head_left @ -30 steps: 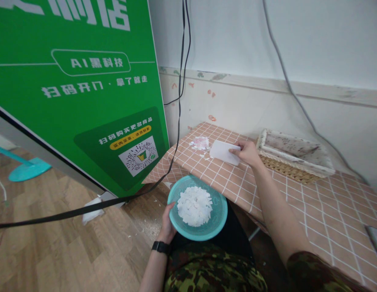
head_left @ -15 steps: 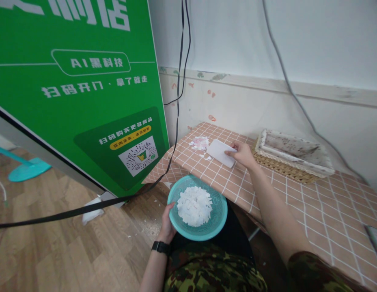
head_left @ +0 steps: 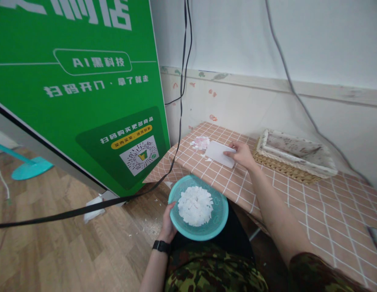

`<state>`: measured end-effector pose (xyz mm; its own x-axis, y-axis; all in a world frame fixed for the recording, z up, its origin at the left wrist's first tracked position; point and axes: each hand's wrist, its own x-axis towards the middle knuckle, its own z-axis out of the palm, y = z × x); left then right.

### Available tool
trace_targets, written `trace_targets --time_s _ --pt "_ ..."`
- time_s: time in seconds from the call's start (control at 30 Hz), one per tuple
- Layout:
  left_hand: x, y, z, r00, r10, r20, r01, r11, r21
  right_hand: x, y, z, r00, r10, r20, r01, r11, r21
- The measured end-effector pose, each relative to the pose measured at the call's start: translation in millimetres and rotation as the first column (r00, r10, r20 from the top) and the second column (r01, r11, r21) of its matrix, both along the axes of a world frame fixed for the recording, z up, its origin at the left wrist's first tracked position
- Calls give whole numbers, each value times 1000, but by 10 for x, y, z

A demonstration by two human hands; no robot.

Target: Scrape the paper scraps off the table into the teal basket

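My left hand (head_left: pixel 168 221) grips the rim of a teal plastic colander (head_left: pixel 220 221), thumb over the edge, below the table's front edge. A heap of white paper scraps (head_left: pixel 195 206) lies inside it. My right hand (head_left: pixel 241 154) pinches the right end of a flat white card (head_left: pixel 219 154), held low over the tabletop. At the card's left edge is a small pile of pinkish-white paper scraps (head_left: pixel 201 142), with a few loose bits nearer the front. Whether the card touches the table along its whole length I cannot tell.
A lined wicker basket (head_left: pixel 293 160) sits on the checked tablecloth (head_left: pixel 316 215) by the wall. A black strap (head_left: pixel 85 209) crosses in front of a green cabinet (head_left: pixel 115 101) at left. A dark-edged flat object (head_left: pixel 375 239) lies at the table's right edge.
The card in my right hand has shifted slightly left and changed its tilt, closer to the pinkish-white scraps. My left hand still holds the colander, nearly unmoved.
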<state>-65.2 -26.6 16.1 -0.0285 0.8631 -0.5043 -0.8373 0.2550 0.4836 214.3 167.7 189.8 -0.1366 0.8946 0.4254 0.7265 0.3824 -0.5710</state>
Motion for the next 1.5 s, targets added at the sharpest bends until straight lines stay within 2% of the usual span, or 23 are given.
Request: trace_targets --time_s 0.17,0.43,0.77,0.9,1.17,1.23,1.4,1.5 --pt "1 3 9 1000 -24 -3 24 1000 10 -33 -2 -15 998 -66 20 65 997 48" --pt "8 -13 38 1000 -12 -10 13 1000 19 -109 -83 47 996 66 62 -67 998 6" --pt "13 -7 61 999 -39 -6 40 999 29 -314 -134 -11 981 35 189 -45 998 49" --pt "12 -1 56 999 -34 -19 35 999 23 -367 -201 1 961 75 268 -98 992 73" --pt "13 8 63 999 -31 -28 31 999 8 -254 -349 166 918 204 339 -206 978 -31" --pt "16 0 87 999 -20 -33 20 1000 6 -204 -393 174 928 176 328 -181 983 -17" --pt "40 -22 223 999 -4 -34 4 1000 -3 -172 -478 63 963 -22 270 -5 995 97" --pt "45 -18 317 999 3 -34 -4 1000 -9 -251 -547 -48 958 23 284 -54 993 103"
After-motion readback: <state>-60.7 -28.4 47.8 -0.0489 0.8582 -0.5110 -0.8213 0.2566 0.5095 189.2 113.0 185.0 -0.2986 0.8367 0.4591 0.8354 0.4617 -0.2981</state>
